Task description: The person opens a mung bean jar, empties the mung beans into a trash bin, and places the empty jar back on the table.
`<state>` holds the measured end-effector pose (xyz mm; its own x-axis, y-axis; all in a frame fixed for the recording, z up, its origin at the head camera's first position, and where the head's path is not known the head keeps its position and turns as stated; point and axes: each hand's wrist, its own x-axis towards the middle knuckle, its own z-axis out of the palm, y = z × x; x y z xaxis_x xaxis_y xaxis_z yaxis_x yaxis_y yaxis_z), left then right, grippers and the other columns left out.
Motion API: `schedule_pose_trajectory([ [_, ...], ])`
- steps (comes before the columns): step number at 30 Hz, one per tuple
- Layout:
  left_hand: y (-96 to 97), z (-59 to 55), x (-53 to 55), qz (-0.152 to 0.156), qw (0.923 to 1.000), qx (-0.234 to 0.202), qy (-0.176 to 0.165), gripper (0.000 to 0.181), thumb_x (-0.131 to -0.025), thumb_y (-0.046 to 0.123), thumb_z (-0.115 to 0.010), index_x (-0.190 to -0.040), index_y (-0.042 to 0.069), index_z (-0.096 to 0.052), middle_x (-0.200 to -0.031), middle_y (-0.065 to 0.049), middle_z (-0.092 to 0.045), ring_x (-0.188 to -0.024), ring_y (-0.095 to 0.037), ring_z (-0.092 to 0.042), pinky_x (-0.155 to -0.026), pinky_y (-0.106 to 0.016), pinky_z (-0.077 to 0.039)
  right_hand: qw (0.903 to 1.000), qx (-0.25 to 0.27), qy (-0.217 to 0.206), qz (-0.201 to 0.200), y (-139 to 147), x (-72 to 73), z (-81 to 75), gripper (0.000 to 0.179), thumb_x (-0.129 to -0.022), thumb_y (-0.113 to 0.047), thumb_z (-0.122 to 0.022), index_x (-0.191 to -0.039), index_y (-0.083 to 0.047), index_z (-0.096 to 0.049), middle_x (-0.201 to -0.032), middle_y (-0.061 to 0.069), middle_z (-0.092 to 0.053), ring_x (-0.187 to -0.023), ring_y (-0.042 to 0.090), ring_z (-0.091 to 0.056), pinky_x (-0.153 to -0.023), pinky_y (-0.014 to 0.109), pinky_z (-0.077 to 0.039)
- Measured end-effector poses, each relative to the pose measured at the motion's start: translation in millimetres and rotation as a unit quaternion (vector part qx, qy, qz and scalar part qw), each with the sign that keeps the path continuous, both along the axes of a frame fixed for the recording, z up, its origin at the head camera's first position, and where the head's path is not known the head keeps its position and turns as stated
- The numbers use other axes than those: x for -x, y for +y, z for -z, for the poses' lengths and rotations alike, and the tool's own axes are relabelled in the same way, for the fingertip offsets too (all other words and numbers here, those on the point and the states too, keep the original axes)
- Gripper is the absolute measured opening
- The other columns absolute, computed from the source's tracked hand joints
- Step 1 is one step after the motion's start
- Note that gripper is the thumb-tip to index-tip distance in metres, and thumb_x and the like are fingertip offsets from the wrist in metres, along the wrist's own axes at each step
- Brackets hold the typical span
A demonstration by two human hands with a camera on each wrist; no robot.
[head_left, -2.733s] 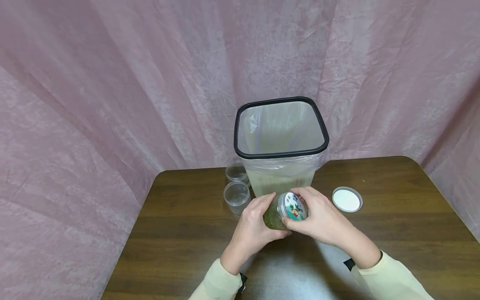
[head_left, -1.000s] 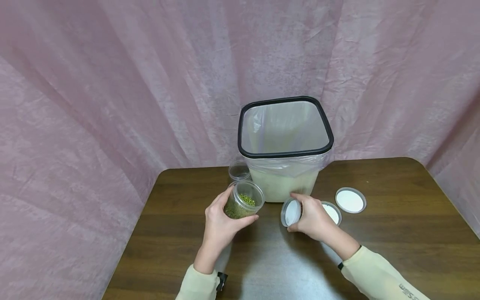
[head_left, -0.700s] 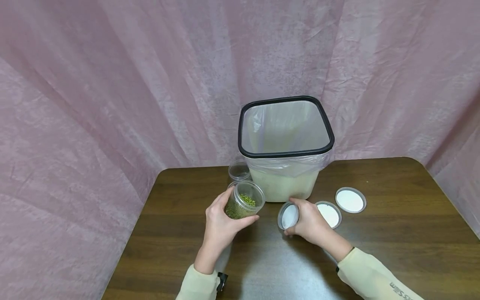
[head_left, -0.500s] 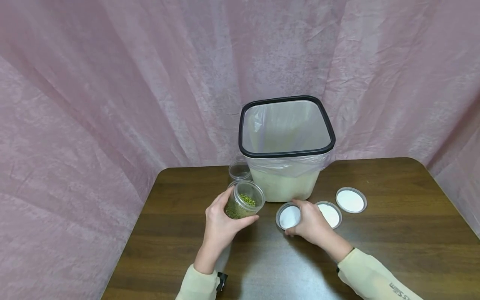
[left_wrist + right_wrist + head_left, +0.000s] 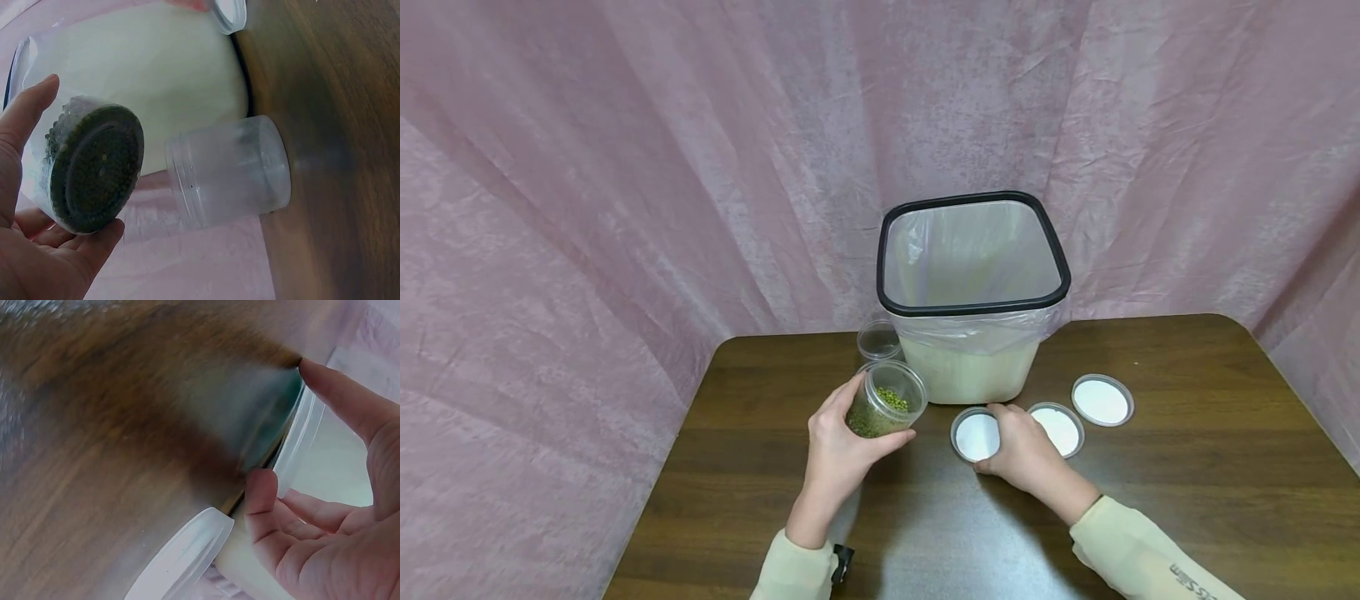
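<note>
My left hand (image 5: 838, 446) grips a clear plastic jar (image 5: 872, 417), its mouth uncovered and tilted up toward the head camera. Green beans (image 5: 892, 399) fill its lower part; the left wrist view shows the jar's bottom (image 5: 97, 169) facing that camera. With thumb and fingers on its rim, my right hand (image 5: 1022, 446) holds a round lid (image 5: 976, 436), white inside up and almost flat at the table. From the right wrist, this lid's rim (image 5: 299, 440) shows between the fingertips, close over the wood. Part of its right edge is hidden by my hand.
Two more lids, a near one (image 5: 1057, 430) and a farther one (image 5: 1102, 400), lie on the brown table (image 5: 1195, 425). Behind stands a bin (image 5: 973, 367) with a black rim and plastic liner. Clear jars, one at the back (image 5: 878, 340) and one nearer (image 5: 231, 172), stand left of it.
Both hands were on the lidded jar; the lid has come off. My left hand moved left with the jar. My right hand turned the lid over and lowered it to the table.
</note>
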<state>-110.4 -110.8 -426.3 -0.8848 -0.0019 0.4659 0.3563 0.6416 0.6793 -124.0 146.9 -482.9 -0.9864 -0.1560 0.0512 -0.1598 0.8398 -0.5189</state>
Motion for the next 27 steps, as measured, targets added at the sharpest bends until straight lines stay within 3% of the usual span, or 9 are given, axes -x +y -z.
schedule_pose_trajectory([
  [20, -6.9, -10.0, -1.0, -0.015, 0.9998, -0.009, 0.008, 0.088, -0.049, 0.051, -0.087, -0.128, 0.031, -0.054, -0.120, 0.013, -0.060, -0.110, -0.005, -0.057, -0.093, -0.031, -0.049, 0.9995, -0.029, 0.014, -0.004, 1, -3.3, -3.7, 0.090, -0.048, -0.035, -0.090, -0.118, 0.009, -0.055, -0.110, 0.024, -0.060, -0.100, 0.039, -0.057, -0.085, 0.050, -0.049],
  [24, -11.4, -16.1, 0.2, -0.010, 0.9989, -0.045, -0.001, 0.085, -0.048, 0.049, -0.088, -0.125, 0.031, -0.057, -0.116, 0.014, -0.063, -0.107, -0.004, -0.058, -0.090, -0.027, -0.049, 0.9996, -0.017, 0.020, -0.012, 6, -3.1, -17.8, 0.082, -0.055, -0.036, -0.087, -0.118, 0.006, -0.056, -0.110, 0.022, -0.061, -0.102, 0.038, -0.058, -0.086, 0.049, -0.049],
  [27, -16.6, -23.6, 1.2, 0.007, 0.9937, -0.109, -0.022, 0.081, -0.048, 0.042, -0.090, -0.122, 0.030, -0.059, -0.113, 0.014, -0.064, -0.106, -0.007, -0.061, -0.089, -0.022, -0.050, 0.9996, 0.001, 0.025, -0.014, 17, -0.9, -37.3, 0.070, -0.064, -0.036, -0.082, -0.117, 0.004, -0.059, -0.111, 0.020, -0.063, -0.104, 0.037, -0.059, -0.086, 0.049, -0.049],
])
